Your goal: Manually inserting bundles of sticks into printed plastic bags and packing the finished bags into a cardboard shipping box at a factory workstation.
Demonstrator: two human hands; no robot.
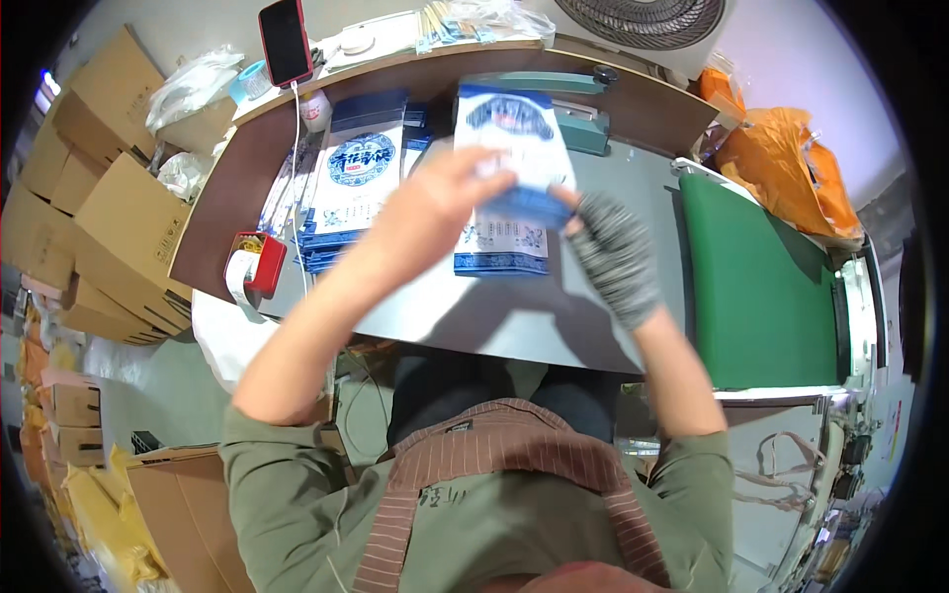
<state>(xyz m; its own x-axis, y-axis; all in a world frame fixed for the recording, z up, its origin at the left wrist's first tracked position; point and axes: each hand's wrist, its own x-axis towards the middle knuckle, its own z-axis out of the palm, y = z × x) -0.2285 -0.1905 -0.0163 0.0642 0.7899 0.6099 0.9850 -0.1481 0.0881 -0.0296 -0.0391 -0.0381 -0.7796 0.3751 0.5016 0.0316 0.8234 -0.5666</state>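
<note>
In front of me, a blue-and-white printed flat bag (516, 148) is lifted a little at its near end over another matching bag (501, 242) lying on the grey table. My bare left hand (443, 193), somewhat blurred, grips the upper bag near its left side, thumb and forefinger over its printed face. At that bag's near right corner, my right hand (605, 242), in a grey fingerless knitted glove, pinches the edge. Left of my left hand rests a stack of similar bags (358, 163), fanned out at its near end.
Behind the bags stands a teal bar-shaped device (578, 128). A red box (265, 262) sits at the table's left edge, and a phone (285, 42) on a white cable stands above. To the right lies a green board (761, 282); cardboard boxes (129, 232) crowd the left.
</note>
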